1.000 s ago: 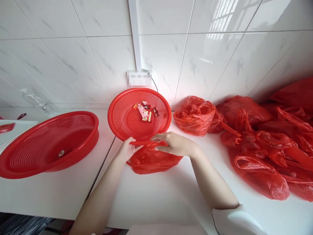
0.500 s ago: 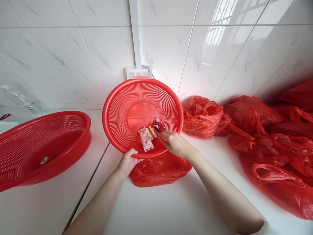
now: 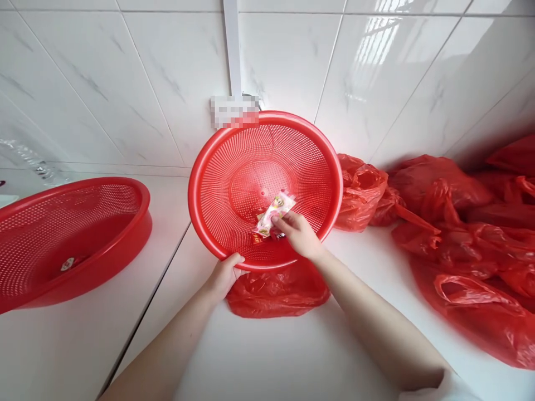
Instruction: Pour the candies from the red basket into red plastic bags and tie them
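Note:
A round red perforated basket (image 3: 234, 178) is tilted up on its near edge, its inside facing me. My left hand (image 3: 223, 274) grips its lower rim, thumb over the edge. My right hand (image 3: 297, 233) reaches inside the basket and pinches a pink-and-white candy packet (image 3: 276, 210). A few more small wrapped sweets (image 3: 261, 236) lie at the basket's low side by my fingers. Under the basket's near edge lies a crumpled red plastic bag (image 3: 278, 292) on the white counter.
A second, larger red basket (image 3: 75, 234) sits at the left with one small packet (image 3: 67, 263) in it. Several red plastic bags (image 3: 460, 234) are piled along the right by the tiled wall. A clear plastic bottle (image 3: 29, 161) lies far left.
The basket has been tipped steeper toward me and the sweets slid to its low side. My right hand moved from the bag into the basket and took hold of the pink packet.

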A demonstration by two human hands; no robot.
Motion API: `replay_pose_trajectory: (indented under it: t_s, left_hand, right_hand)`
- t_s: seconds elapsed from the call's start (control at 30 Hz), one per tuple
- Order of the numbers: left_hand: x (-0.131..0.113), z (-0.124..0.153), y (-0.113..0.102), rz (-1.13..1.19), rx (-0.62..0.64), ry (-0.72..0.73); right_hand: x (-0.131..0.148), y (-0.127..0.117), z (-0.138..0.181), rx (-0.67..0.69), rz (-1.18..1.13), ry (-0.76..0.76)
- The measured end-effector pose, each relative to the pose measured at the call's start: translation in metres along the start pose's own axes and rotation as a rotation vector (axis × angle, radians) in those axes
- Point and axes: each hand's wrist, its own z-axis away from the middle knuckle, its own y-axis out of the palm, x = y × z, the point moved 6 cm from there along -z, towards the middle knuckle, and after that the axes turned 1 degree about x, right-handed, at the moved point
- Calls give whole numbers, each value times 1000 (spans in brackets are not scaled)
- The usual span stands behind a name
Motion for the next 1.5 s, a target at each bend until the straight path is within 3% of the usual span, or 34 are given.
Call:
replay_pose_trajectory:
  t_s: [0.1, 0.2, 0.27, 0.4, 0.47, 0.6, 0.8, 0.87, 1.03, 1.23, 1.33, 1.43, 1.5]
  left_hand:
    - [-4, -1, -6, 42, -47, 2]
    - [-7, -2, -9, 89, -80, 7]
    - [-11, -3, -9, 113, -88, 39]
    - [-16, -4, -10, 155, -138, 91]
    - [-18, -3, -11, 176, -174, 104]
    - [-24, -3, -11, 214, -147, 144]
    - [-17, -3, -6, 222, -19, 71]
    - [-11, -1, 0, 215, 33, 40]
    - [-5, 9, 20, 188, 110, 66]
    - [-10, 9, 19, 207, 82, 83]
    - [-16, 6, 13, 227, 92, 114]
    - [-19, 5, 8, 228, 84, 132]
    - [-19, 5, 6, 224, 88, 120]
  right_hand:
    - [6, -1, 3, 113, -370, 135]
    - [21, -3, 9, 225, -463, 98]
    - [32, -7, 14, 250, -352, 4]
    - [61, -11, 27, 288, 101, -331]
    - [67, -8, 34, 347, 296, -407]
    - [61, -7, 38, 377, 568, -325]
    - [52, -16, 24, 105, 672, -347]
    - [43, -12, 20, 113, 683, -307]
    - [28, 18, 24, 373, 649, -292]
    - [34, 25, 30, 480, 531, -285]
    - [39, 19, 27, 451, 340, -287]
    - [30, 10, 20, 362, 74, -97]
    - [25, 9, 20, 371, -98, 32]
